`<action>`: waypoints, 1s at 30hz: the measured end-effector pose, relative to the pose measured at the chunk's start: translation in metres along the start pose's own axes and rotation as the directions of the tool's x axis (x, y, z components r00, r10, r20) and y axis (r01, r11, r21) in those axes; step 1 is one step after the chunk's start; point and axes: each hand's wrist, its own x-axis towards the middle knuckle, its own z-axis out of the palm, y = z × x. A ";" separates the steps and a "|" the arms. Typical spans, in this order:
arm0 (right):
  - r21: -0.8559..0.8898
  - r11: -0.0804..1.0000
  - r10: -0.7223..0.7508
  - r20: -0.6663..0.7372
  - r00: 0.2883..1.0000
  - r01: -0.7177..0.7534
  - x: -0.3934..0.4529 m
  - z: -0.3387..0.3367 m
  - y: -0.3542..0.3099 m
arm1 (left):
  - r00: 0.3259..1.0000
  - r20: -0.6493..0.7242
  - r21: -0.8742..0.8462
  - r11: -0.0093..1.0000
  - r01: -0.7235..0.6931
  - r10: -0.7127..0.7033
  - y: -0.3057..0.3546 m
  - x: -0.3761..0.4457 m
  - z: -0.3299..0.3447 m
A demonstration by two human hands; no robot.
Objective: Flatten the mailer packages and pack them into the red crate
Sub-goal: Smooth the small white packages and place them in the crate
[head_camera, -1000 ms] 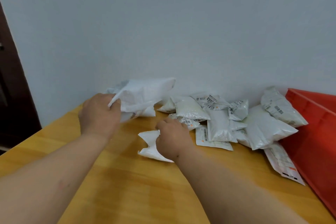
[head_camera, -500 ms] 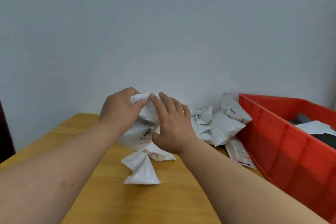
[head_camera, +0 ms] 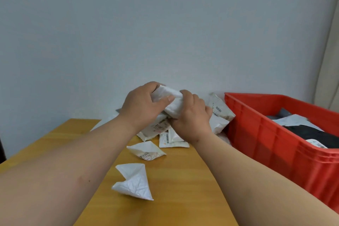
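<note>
Mailers (head_camera: 218, 110) mostly lie loose on the surface (head_camera: 176, 185) beside the crate (head_camera: 275, 134), which holds few, while both hands' fingers (head_camera: 167, 98) clamp one mailer (head_camera: 173, 100) above the pile.

Both hands raised, fingers curled.
The left hand (head_camera: 141, 104) and right hand (head_camera: 190, 117) meet, bare forearms reaching forward.

White mailer (head_camera: 172, 103) bunched into a roll, held off the table in both hands. Loose mailers — crumpled one (head_camera: 134, 181) nearest, folded labelled one (head_camera: 146, 150) beyond, pile (head_camera: 219, 115) beside the crate. Red crate (head_camera: 275, 134) at right — already holds white and dark packages.
</note>
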 end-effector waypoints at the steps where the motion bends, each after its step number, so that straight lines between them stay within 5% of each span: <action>1: 0.032 0.999 0.041 0.012 0.999 -0.041 -0.002 -0.003 0.004 | 0.998 -0.052 0.099 0.995 -0.022 0.027 -0.001 0.000 0.002; 4: 0.153 0.962 0.215 0.092 0.972 -0.227 -0.005 -0.014 0.016 | 0.983 -0.148 0.259 0.954 0.148 -0.112 -0.012 -0.001 0.004; 6: 0.246 0.915 0.279 0.185 0.942 -0.319 -0.009 -0.020 0.025 | 0.927 -0.027 0.027 0.927 0.374 -0.373 -0.024 -0.005 0.008; 9: 0.305 0.867 0.293 0.329 0.897 -0.395 -0.018 -0.024 0.034 | 0.812 0.229 -0.417 0.699 0.581 -0.537 -0.038 -0.015 0.021; 11: 0.334 0.827 0.293 0.434 0.852 -0.453 -0.022 -0.025 0.039 | 0.790 0.293 -0.497 0.620 0.607 -0.538 -0.041 -0.019 0.032; 15: 0.429 0.712 0.288 0.544 0.788 -0.557 -0.031 -0.022 0.052 | 0.797 0.286 -0.485 0.636 0.600 -0.532 -0.039 -0.021 0.048; 23: 0.444 0.730 0.419 0.310 0.854 -0.519 -0.020 -0.005 0.071 | 0.803 0.289 -0.462 0.658 0.594 -0.522 -0.043 -0.024 0.085; 30: 0.487 0.591 0.592 0.279 0.756 -0.643 -0.017 0.003 0.117 | 0.739 0.213 -0.566 0.536 0.626 -0.639 -0.067 -0.026 0.107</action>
